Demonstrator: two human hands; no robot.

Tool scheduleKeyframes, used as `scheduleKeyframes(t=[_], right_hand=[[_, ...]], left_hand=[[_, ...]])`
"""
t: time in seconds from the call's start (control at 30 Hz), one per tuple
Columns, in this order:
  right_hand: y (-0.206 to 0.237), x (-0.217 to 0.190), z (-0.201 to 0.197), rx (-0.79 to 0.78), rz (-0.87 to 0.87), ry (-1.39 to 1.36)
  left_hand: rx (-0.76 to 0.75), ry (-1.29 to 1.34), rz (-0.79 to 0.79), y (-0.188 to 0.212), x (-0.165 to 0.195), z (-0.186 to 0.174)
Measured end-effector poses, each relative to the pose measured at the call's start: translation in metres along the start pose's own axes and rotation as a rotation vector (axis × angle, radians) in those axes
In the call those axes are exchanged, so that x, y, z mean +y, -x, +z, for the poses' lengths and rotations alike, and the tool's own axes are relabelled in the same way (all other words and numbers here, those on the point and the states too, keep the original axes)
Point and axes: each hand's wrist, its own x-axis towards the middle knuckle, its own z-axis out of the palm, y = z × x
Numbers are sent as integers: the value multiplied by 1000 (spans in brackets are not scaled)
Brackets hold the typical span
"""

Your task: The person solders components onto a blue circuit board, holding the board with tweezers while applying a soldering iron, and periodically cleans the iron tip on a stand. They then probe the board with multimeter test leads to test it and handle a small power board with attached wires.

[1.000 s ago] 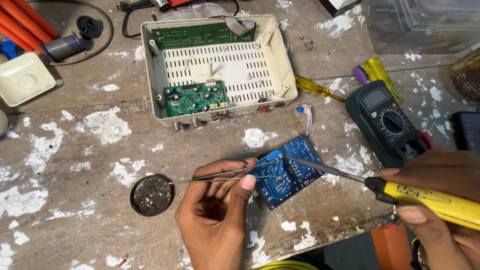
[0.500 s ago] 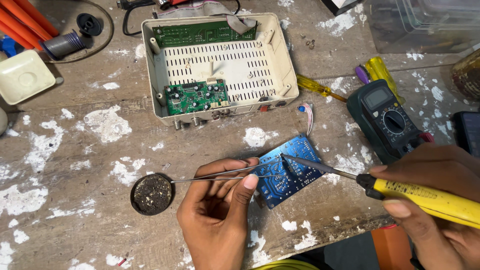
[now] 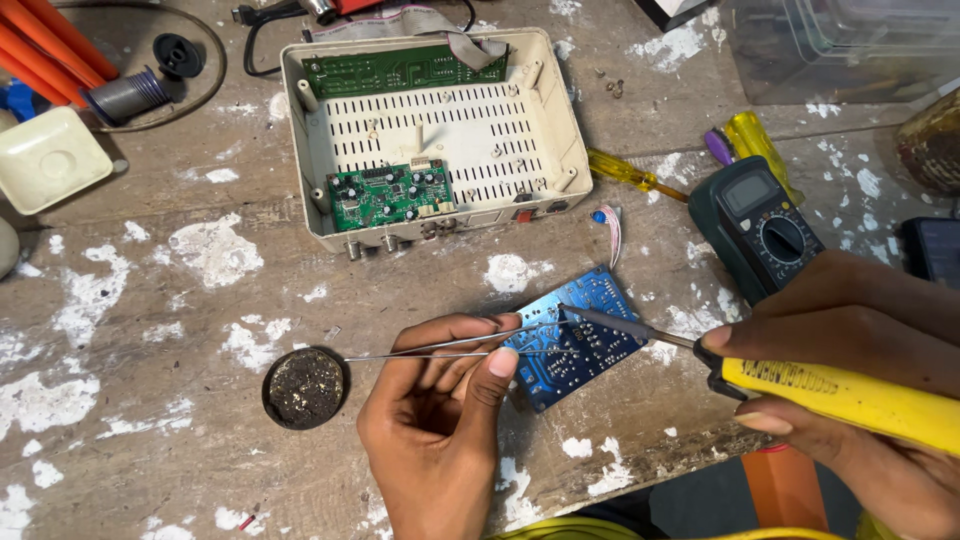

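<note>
Left hand (image 3: 440, 415) was pinching a thin strand of solder wire (image 3: 430, 348) between thumb and fingers, its end reaching onto the blue circuit board (image 3: 575, 340). Right hand (image 3: 860, 370) was wrapped around a yellow soldering iron (image 3: 800, 380), tip touching the same board, which lay flat near the front edge of the wooden bench (image 3: 180, 300). Small round flux tin (image 3: 305, 387) sat just left of the left hand. Further back there was an open beige case (image 3: 440, 130) with green boards inside, and a multimeter (image 3: 762, 225) off to the right
</note>
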Motion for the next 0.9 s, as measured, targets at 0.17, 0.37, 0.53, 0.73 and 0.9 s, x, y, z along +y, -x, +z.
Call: scheduleKeyframes(t=[0.17, 0.37, 0.53, 0.73, 0.9], right_hand=[[5, 4, 9, 116, 93, 56], [16, 1, 11, 123, -18, 52], [25, 3, 8, 74, 58, 26], [40, 5, 25, 250, 126, 48], [49, 4, 46, 489, 333, -32]], left_hand=[[7, -2, -15, 1, 0, -1], [13, -10, -6, 0, 0, -2], [15, -31, 6, 1, -1, -2], [8, -29, 9, 2, -1, -3], [5, -61, 22, 4, -1, -3]])
